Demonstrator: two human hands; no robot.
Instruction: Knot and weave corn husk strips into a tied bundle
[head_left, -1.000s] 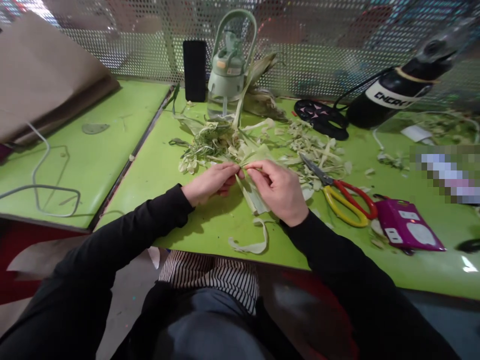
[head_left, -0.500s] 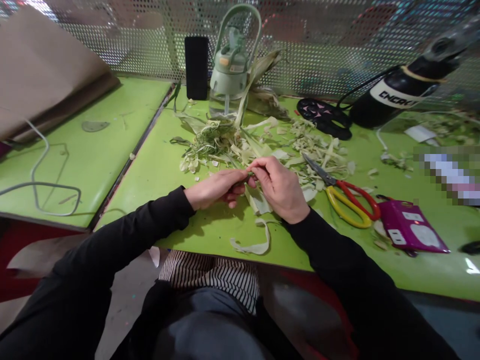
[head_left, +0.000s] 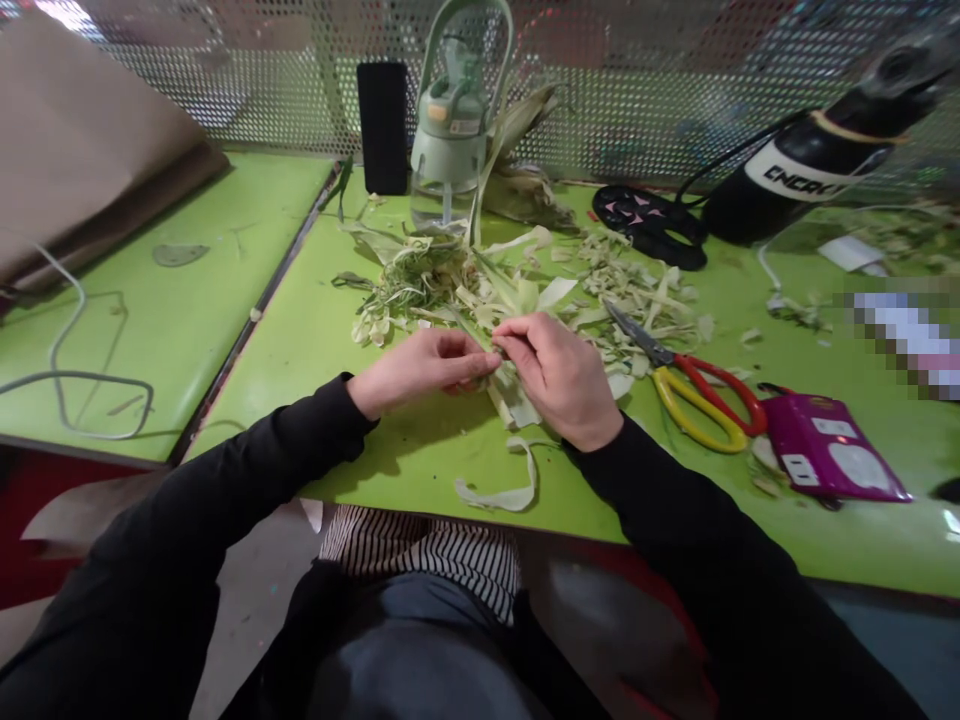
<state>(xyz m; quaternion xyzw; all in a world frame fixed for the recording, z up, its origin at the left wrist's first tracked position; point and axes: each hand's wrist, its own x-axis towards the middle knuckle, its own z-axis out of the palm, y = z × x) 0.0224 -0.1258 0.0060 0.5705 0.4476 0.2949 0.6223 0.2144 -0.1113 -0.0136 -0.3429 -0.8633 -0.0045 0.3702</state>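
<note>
My left hand (head_left: pixel 427 368) and my right hand (head_left: pixel 566 380) meet fingertip to fingertip just over the front part of the green table (head_left: pixel 420 480). Both are closed in a pinch; what sits between the fingertips is too small to make out. Right behind them spreads a heap of pale green husk strips and shreds (head_left: pixel 427 280). A wider husk piece (head_left: pixel 517 405) lies beneath my right hand, and a curled strip (head_left: pixel 502 497) rests nearer the table edge. Scissors with one red and one yellow handle (head_left: pixel 661 356) lie open to the right of my right hand.
Behind the heap stand a green water bottle (head_left: pixel 450 150) and an upright black phone (head_left: pixel 382 130). At right are a purple packet (head_left: pixel 832 450), a black foot-shaped pad (head_left: pixel 649 225) and a black cylinder (head_left: pixel 795 175). Brown paper (head_left: pixel 90 140) and bent wire (head_left: pixel 75 372) lie left.
My left hand has turned and lifted slightly, its fingers now drawn into a pinch by the right fingertips. My right hand stays nearly where it was. The view has shifted a little.
</note>
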